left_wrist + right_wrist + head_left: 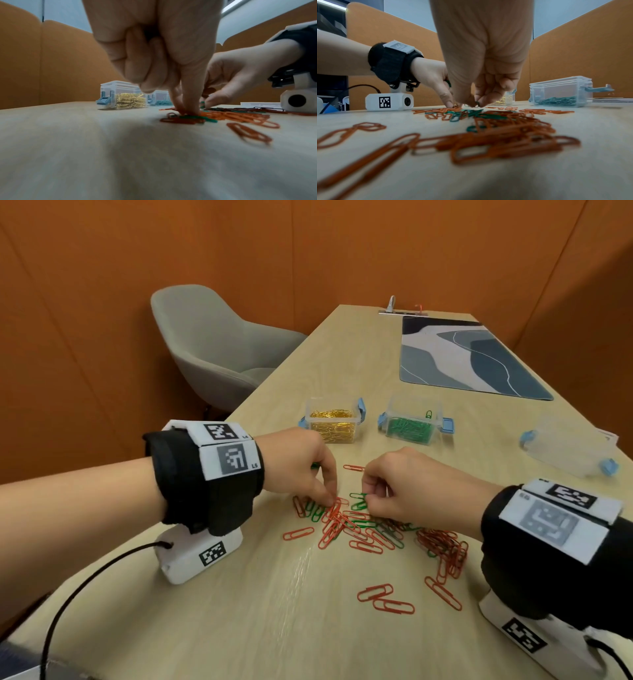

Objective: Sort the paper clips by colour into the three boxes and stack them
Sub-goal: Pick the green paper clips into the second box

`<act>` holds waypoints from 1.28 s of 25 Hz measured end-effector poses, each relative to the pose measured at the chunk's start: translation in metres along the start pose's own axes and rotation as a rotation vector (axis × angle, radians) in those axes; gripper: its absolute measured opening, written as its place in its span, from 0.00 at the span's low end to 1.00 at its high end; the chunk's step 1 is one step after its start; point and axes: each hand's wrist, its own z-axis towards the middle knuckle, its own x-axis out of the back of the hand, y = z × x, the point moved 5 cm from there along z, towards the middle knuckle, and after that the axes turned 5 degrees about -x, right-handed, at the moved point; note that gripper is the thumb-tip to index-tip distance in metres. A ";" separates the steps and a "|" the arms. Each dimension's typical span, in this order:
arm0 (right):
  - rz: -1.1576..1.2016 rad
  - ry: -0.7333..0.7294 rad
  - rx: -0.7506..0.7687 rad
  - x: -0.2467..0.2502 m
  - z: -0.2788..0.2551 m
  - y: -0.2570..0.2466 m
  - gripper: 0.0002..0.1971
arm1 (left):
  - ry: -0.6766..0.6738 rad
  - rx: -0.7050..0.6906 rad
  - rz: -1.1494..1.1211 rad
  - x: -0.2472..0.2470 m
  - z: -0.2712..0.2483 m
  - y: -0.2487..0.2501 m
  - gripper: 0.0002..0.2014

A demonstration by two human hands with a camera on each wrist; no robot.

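Mid-sort, greens: my right hand (397,491) pinches a green wire paper clip (358,497); left hand (301,467) fingertips pressing the red-green clip pile (363,529), grip uncertain. Next, I judge: carry to the clear plastic green-clip box (411,422) beyond the pile.

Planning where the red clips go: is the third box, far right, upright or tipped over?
Tipped over: the third box lies on its side, apparently empty.

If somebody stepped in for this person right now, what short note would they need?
Left hand: fingertips pressed into the mixed pile, green clips tucked in its palm.
Right hand: pinching a green clip.
Done: gold clips in the left box; some green in the middle box.
Left: the remaining green, all the red clips into the third box, lying empty on its side at right; then stack the boxes.
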 end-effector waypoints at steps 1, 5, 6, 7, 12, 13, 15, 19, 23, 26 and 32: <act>0.014 0.018 -0.004 0.002 0.000 0.001 0.05 | 0.044 -0.014 0.018 0.002 0.003 0.001 0.09; 0.046 0.040 -0.007 0.004 0.001 0.002 0.05 | 0.234 -0.005 0.019 0.014 0.002 -0.001 0.11; 0.044 0.044 -0.005 0.005 0.001 0.002 0.05 | 0.257 0.010 0.013 0.015 0.000 -0.003 0.12; 0.044 0.055 -0.003 0.006 0.001 0.002 0.06 | 0.274 0.021 0.005 0.016 -0.002 -0.006 0.12; 0.013 0.020 0.022 0.005 0.003 -0.001 0.13 | 0.155 -0.018 -0.051 0.008 -0.017 -0.012 0.05; -0.002 0.001 0.015 0.004 0.004 0.000 0.14 | 0.114 -0.027 -0.065 0.006 -0.019 -0.011 0.06; -0.004 -0.005 -0.005 0.003 0.005 0.001 0.11 | 0.068 -0.043 -0.055 0.002 -0.020 -0.010 0.07; -0.027 -0.022 -0.017 0.001 0.003 0.000 0.05 | 0.041 -0.072 -0.012 -0.003 -0.017 -0.009 0.08; -0.014 -0.053 -0.025 -0.002 -0.001 0.002 0.05 | 0.106 0.000 -0.013 0.001 -0.020 -0.011 0.08; 0.042 -0.032 -0.028 0.000 -0.001 0.002 0.04 | 0.073 0.026 -0.025 -0.002 -0.016 -0.005 0.12; 0.210 0.009 -0.026 0.007 -0.006 0.001 0.07 | 0.007 0.085 -0.042 -0.007 -0.011 -0.004 0.12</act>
